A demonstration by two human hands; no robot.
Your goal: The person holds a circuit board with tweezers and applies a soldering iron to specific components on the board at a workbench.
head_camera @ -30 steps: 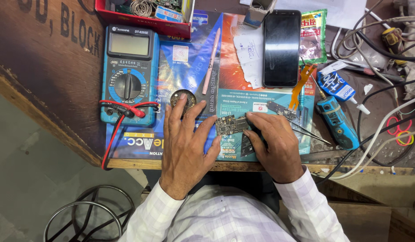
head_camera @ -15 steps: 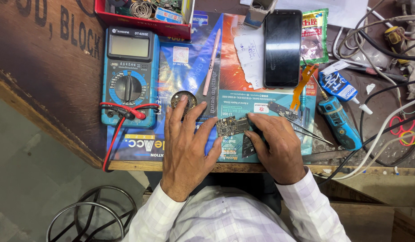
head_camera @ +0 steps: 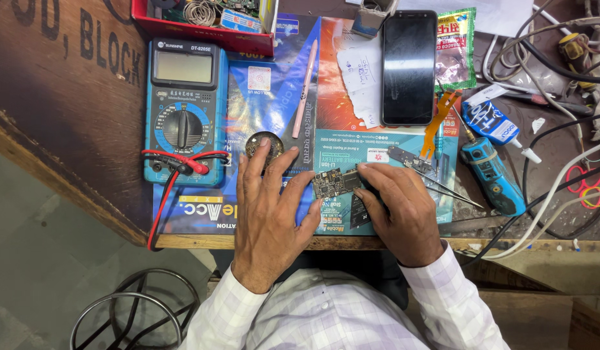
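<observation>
A small green circuit board (head_camera: 336, 182) lies on a teal printed mat (head_camera: 384, 146) at the bench's front. My left hand (head_camera: 271, 207) rests flat with fingers spread, its thumb side touching the board's left end. My right hand (head_camera: 400, 207) holds the board's right end between thumb and forefinger. A round metal tin (head_camera: 264, 144) sits just beyond my left fingertips. Another small board strip (head_camera: 410, 159) lies right of my right forefinger.
A blue multimeter (head_camera: 183, 110) with red and black leads sits left. A black phone (head_camera: 409, 68), a pink pen (head_camera: 304, 87), a red parts tray (head_camera: 206, 26), tweezers (head_camera: 452, 191), a blue tool (head_camera: 491, 175), a glue tube (head_camera: 498, 123) and tangled cables (head_camera: 559, 162) crowd the bench.
Both hands stay on the circuit board with only slight finger shifts. Nothing else has moved.
</observation>
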